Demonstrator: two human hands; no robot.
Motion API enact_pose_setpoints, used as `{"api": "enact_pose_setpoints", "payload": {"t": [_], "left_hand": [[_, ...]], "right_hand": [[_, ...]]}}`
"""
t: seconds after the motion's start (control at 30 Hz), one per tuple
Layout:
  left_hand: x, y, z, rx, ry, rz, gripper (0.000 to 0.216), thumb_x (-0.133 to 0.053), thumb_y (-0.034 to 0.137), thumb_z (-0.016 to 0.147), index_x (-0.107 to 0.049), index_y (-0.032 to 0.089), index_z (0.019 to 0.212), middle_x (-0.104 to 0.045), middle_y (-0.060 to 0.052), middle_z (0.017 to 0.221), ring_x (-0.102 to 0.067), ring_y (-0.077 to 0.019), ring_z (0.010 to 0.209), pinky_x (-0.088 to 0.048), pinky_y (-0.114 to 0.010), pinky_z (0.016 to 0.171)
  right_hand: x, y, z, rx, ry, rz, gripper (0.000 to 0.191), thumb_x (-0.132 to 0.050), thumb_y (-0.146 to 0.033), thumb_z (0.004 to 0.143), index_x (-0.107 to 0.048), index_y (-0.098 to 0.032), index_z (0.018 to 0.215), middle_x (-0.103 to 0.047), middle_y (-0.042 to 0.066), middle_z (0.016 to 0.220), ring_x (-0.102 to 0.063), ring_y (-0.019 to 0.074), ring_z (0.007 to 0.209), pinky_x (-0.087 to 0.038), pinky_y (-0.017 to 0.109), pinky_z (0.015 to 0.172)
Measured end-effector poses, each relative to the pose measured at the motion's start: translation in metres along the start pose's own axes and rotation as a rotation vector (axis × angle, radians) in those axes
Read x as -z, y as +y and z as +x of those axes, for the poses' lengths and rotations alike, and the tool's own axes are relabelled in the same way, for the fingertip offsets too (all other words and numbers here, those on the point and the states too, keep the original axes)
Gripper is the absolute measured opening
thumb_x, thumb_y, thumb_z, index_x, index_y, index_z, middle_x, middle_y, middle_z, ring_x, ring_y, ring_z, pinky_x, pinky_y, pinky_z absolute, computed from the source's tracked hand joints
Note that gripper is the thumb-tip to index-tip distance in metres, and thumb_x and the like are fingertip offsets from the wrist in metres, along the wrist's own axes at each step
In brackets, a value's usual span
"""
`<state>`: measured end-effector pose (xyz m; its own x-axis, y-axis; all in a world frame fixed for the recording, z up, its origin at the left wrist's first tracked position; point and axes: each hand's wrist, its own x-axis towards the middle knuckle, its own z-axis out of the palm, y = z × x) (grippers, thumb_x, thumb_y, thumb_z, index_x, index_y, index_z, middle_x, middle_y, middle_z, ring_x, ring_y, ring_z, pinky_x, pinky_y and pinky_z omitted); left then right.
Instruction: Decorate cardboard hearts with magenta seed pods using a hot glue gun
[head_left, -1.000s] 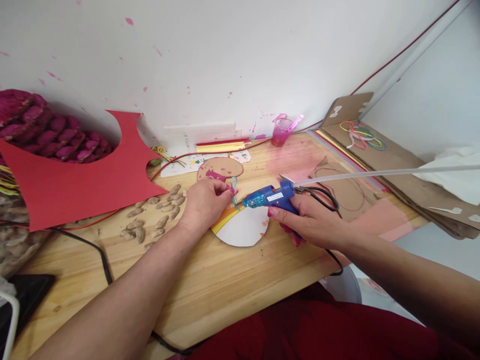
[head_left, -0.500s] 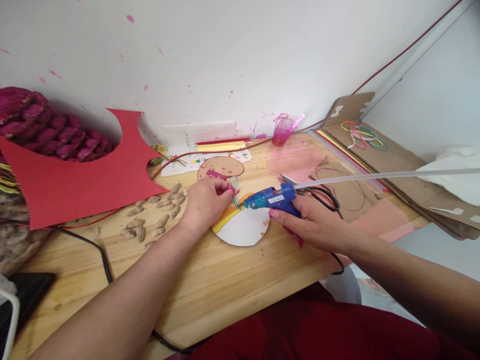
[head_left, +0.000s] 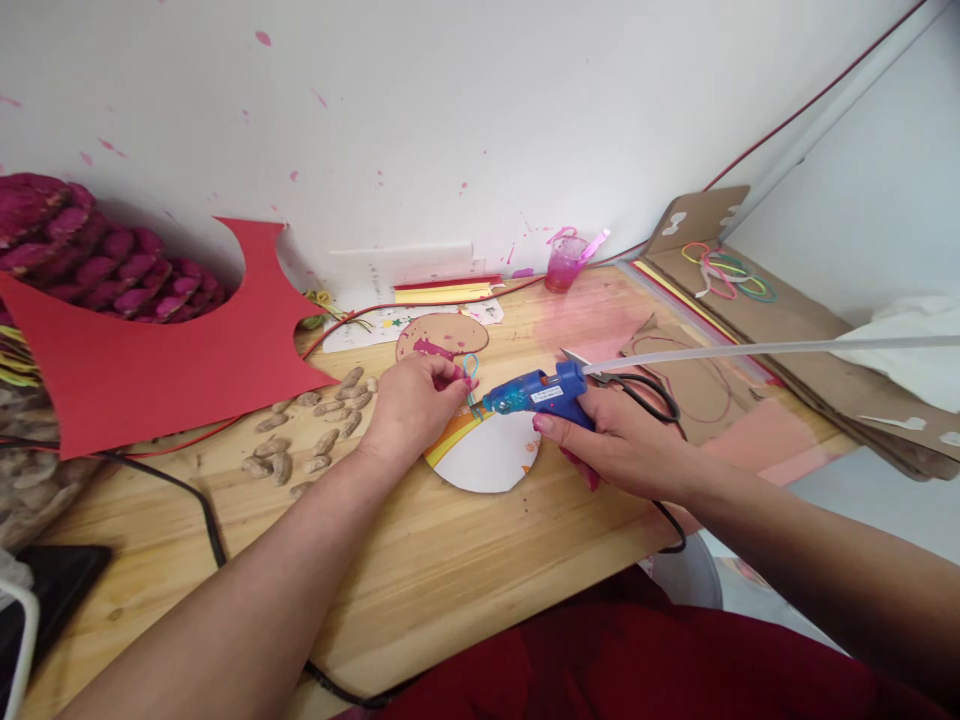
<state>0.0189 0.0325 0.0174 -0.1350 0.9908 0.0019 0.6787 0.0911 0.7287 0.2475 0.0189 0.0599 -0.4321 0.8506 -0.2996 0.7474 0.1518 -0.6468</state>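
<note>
Pinched in the fingers of my left hand (head_left: 416,400) is a thin light-blue cord loop (head_left: 471,366), held over the upper edge of a round cardboard piece (head_left: 487,458) that is white with yellow and orange print. My right hand (head_left: 619,435) is wrapped around a blue hot glue gun (head_left: 551,392) with a long clear glue stick running out of its back. The gun's nozzle is at the cord near the board's top edge; whether it touches cannot be made out. Behind my left hand lies a brown cardboard piece (head_left: 457,332) with pink stains, partly hidden.
Several peanuts (head_left: 327,442) lie left of my left hand, near a cut red sheet (head_left: 172,370). Scissors (head_left: 645,392) lie behind the glue gun. A cup of pink liquid (head_left: 564,265) stands by the wall. Colored cords (head_left: 727,275) rest on cardboard at right.
The glue gun in my right hand has shifted slightly left, its nozzle closer to my left fingertips. My left hand still pinches the cord loop in nearly the same place.
</note>
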Motion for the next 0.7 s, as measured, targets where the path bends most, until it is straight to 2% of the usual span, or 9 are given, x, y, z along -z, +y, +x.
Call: {"api": "enact_pose_setpoints", "payload": {"t": [0.23, 0.7], "left_hand": [[0.0001, 0.0010, 0.0004, -0.007, -0.002, 0.010, 0.014, -0.066, 0.033, 0.075, -0.070, 0.022, 0.069, -0.069, -0.001, 0.074, -0.059, -0.0182, 0.070, -0.042, -0.031, 0.067], [-0.0014, -0.0019, 0.0004, 0.004, -0.002, 0.003, 0.014, -0.067, 0.035, 0.076, -0.071, 0.022, 0.072, -0.070, -0.001, 0.075, -0.061, -0.0180, 0.070, -0.043, -0.031, 0.068]], "right_hand": [[0.0011, -0.0005, -0.0015, -0.008, 0.035, -0.046, 0.048, -0.049, -0.063, 0.090, -0.047, -0.022, 0.064, -0.059, 0.001, 0.050, -0.057, 0.0155, 0.050, -0.041, 0.028, 0.049], [0.0009, 0.0035, -0.0060, -0.044, 0.006, 0.014, 0.048, -0.050, -0.065, 0.089, -0.047, -0.022, 0.067, -0.059, 0.001, 0.052, -0.057, 0.0155, 0.049, -0.042, 0.028, 0.048]]}}
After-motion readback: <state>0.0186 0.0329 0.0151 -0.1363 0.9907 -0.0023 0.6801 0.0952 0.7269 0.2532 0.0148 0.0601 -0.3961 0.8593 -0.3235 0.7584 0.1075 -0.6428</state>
